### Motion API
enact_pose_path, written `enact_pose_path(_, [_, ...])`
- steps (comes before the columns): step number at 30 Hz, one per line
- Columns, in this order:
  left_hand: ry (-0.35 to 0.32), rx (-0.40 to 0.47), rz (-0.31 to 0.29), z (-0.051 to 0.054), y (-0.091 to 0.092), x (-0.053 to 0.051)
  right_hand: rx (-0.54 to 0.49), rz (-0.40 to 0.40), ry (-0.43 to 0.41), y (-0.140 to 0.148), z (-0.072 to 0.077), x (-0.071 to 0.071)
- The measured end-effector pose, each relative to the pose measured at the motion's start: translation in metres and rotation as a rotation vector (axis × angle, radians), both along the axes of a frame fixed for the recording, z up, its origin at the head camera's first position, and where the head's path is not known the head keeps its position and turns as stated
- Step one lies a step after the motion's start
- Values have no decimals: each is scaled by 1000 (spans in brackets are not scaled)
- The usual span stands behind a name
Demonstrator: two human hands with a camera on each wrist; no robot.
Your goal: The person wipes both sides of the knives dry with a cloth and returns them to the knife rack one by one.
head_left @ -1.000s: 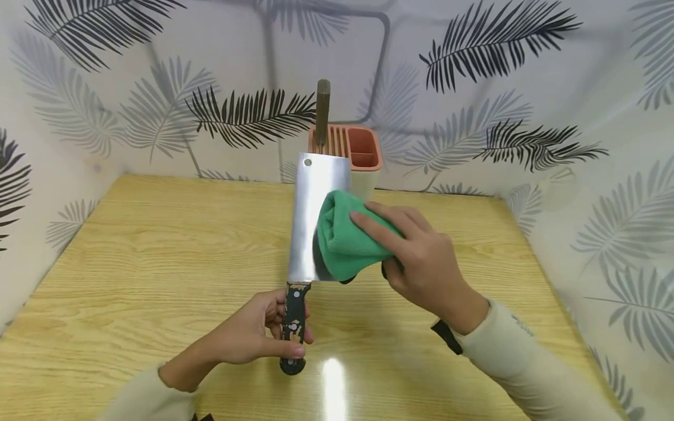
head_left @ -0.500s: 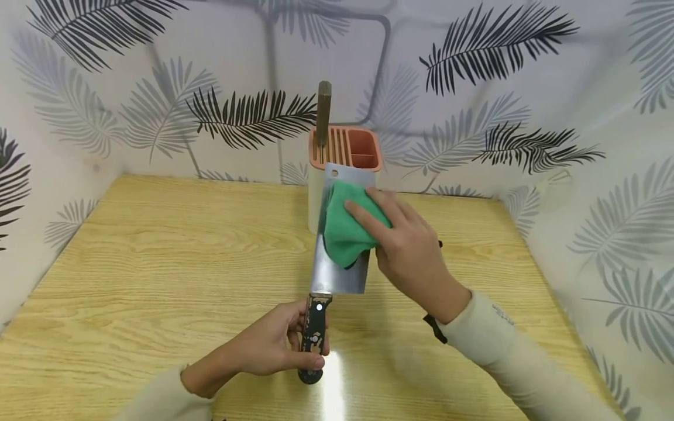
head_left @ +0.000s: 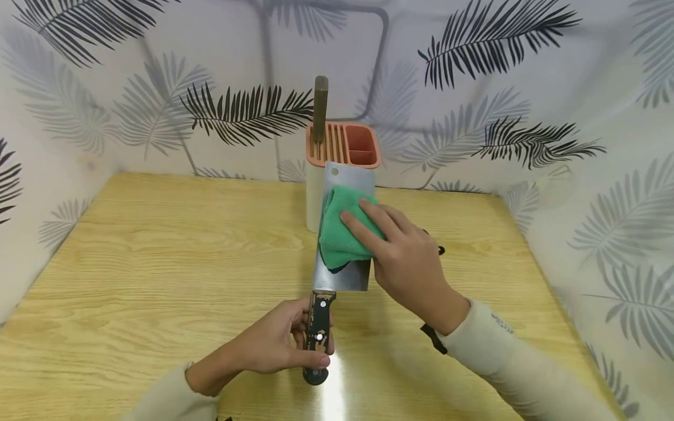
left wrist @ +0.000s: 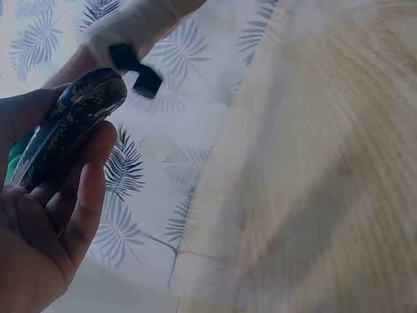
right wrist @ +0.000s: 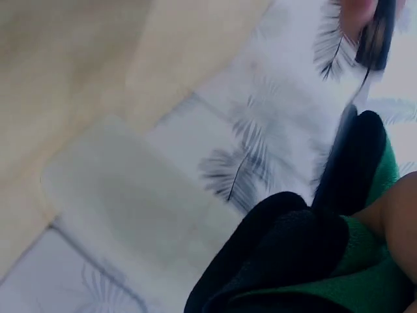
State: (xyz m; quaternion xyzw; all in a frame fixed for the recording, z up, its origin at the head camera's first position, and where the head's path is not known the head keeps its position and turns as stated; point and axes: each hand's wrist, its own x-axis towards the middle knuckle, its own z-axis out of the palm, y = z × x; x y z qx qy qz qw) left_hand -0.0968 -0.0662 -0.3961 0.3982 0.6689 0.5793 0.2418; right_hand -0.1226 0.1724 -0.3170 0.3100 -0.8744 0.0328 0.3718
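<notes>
My left hand (head_left: 268, 342) grips the worn black riveted handle of a cleaver (head_left: 354, 277), with the thumb laid across the handle near its butt. The broad blade points away from me, above the table. Against the blade's middle, my right hand (head_left: 408, 263) holds a folded green cloth (head_left: 344, 231), which hides much of the metal. In the left wrist view, fingers curl round the cleaver handle (left wrist: 71, 124). The right wrist view has the cloth (right wrist: 365, 280) bunched on both sides of the blade's edge, its near folds dark in shadow.
Behind the blade tip stands a cream knife holder (head_left: 314, 202) with an orange slotted top and small compartments. A knife with a wooden handle (head_left: 320, 108) stands in one slot. The wood-grain table (head_left: 184, 263) meets leaf-patterned walls at the back and sides.
The cleaver has shifted right and slightly toward me since a second ago. The cloth first went up the blade, then slid slightly back down toward the handle. Both hands keep their holds.
</notes>
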Motion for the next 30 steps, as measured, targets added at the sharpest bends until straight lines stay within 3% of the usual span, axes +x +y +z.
enact_pose_path(5, [-20, -34, 71, 2, 1, -6, 52, 57, -71, -10, -12, 22])
enact_pose_path(8, [-41, -69, 112, 2, 4, -7, 35, 60, -129, -11, -16, 25])
enact_pose_path(12, [-27, -96, 96, 0, 9, -3, -3, 13, -137, -5, -10, 14])
enact_pose_path(18, [35, -119, 28, -3, 14, 9, -107, -99, -57, 13, 13, -16])
enact_pose_path(22, [54, -143, 49, 0, 15, 15, -173, -101, -52, 16, 18, -25])
enact_pose_path(27, [17, -152, 87, 7, 16, 10, -117, -36, -79, 6, 7, -7])
enact_pose_path(30, [47, -154, 121, 10, 17, 2, -79, 4, -102, -2, -3, 11])
